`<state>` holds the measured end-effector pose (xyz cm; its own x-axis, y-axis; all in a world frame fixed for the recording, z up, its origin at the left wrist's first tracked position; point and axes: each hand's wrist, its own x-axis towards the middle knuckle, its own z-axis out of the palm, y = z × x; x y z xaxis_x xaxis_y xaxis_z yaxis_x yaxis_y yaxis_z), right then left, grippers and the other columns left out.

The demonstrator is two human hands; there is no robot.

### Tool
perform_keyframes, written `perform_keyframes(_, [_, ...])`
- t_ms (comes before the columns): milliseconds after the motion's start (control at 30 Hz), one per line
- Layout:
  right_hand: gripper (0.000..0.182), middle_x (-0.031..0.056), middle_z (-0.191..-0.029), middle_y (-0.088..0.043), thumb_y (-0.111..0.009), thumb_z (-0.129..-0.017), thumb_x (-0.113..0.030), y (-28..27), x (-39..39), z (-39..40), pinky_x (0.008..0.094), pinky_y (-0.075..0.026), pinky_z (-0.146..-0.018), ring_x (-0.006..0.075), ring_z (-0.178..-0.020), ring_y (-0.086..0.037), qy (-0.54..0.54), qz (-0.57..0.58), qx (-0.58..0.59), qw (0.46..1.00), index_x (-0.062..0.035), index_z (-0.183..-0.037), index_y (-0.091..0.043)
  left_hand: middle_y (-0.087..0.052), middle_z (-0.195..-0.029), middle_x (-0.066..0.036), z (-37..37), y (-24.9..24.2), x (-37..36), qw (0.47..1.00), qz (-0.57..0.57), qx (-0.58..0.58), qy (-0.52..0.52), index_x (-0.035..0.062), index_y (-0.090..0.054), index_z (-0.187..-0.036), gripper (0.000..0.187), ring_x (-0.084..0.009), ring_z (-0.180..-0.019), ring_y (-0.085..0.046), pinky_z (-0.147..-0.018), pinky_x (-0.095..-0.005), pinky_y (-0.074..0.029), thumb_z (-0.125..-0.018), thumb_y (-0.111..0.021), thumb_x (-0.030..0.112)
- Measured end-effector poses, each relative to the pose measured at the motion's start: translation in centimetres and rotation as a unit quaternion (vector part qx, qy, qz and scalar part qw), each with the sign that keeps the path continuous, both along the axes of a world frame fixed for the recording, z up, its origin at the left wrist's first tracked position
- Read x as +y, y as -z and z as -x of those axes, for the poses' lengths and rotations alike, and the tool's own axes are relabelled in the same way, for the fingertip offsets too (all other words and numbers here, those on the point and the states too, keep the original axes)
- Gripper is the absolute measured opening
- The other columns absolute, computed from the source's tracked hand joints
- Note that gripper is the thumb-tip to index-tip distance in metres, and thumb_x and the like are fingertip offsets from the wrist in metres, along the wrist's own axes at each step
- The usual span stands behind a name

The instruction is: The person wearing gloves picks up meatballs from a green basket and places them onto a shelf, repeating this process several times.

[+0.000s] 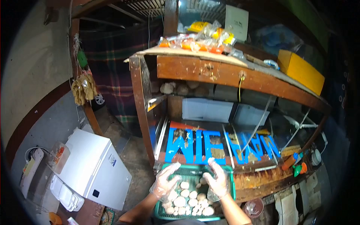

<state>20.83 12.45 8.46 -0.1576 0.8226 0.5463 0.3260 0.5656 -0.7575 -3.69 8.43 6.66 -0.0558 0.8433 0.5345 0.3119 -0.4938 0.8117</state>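
A green plastic basket (233, 179) stands in front of me, with a mesh bottom. Many pale, round, meatball-like balls (180, 201) of different sizes lie in it, mostly in the near half. My left hand (165, 183), in a clear plastic glove, is raised above the basket's left side with thumb and fingers apart. Above the right side hovers my right hand (217, 180), gloved the same way, its fingers spread and the palm turned inward. Whitish residue shows on the fingertips of both gloves. Neither hand holds a ball.
Behind the basket is a wooden display case (210, 69) with blue lettering on its glass. Plastic packets (204, 41) and a yellow box (300, 71) sit on top. A white chest freezer (90, 165) stands left. Orange and green utensils (298, 167) are at the right.
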Motion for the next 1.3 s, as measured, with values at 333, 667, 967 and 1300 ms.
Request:
perform_keyframes(333, [0.044, 0.0214, -0.125, -0.062, -0.069, -0.085, -0.011, 4.0, -5.7, -0.6, 0.0395, -0.046, -0.102, 0.0352, -0.118, -0.06, 0.094, 0.061, -0.03, 0.993, 0.0013, -0.126, -0.06, -0.067, -0.116, -0.019, 1.8, 1.8, -2.0, 0.992, -0.028, 0.118, 0.037, -0.0012, -0.068, -0.115, 0.036, -0.033, -0.112, -0.063, -0.097, -0.0393, -0.05, -0.079, -0.07, 0.0])
perform_keyframes(667, [0.035, 0.0193, -0.12, -0.065, -0.066, -0.086, -0.005, 5.7, -8.4, -2.6, 0.0373, -0.05, -0.095, 0.0305, -0.11, -0.064, 0.18, 0.076, -0.043, 0.98, 0.0027, -0.12, -0.062, -0.066, -0.115, -0.019, 3.6, 4.4, -3.3, 0.987, 0.012, 0.162, 0.022, 0.0014, -0.069, -0.104, 0.026, -0.0352, -0.109, -0.063, -0.089, -0.0427, -0.053, -0.08, -0.076, 0.008])
perform_keyframes(967, [0.039, 0.0182, -0.126, -0.064, -0.067, -0.087, -0.002, 4.5, -10.6, -5.8, 0.035, -0.049, -0.096, 0.0256, -0.113, -0.063, 0.19, 0.122, -0.016, 0.974, 0.0033, -0.125, -0.06, -0.065, -0.115, -0.018, 3.6, 5.8, -3.9, 0.972, -0.144, 0.185, 0.025, 0.0001, -0.067, -0.101, 0.02, -0.0353, -0.108, -0.063, -0.086, -0.0421, -0.054, -0.081, -0.074, 0.003])
perform_keyframes(1300, [0.041, 0.0125, -0.119, -0.066, -0.066, -0.088, -0.001, 4.7, -10.1, -8.8, 0.0301, -0.05, -0.09, 0.0165, -0.099, -0.064, 0.129, 0.211, -0.019, 0.969, 0.0025, -0.128, -0.059, -0.067, -0.117, -0.019, 1.1, 3.9, -5.7, 0.975, 0.143, 0.158, 0.06, -0.0032, -0.068, -0.109, 0.028, -0.0328, -0.11, -0.064, -0.095, -0.0381, -0.05, -0.083, -0.07, 0.006])
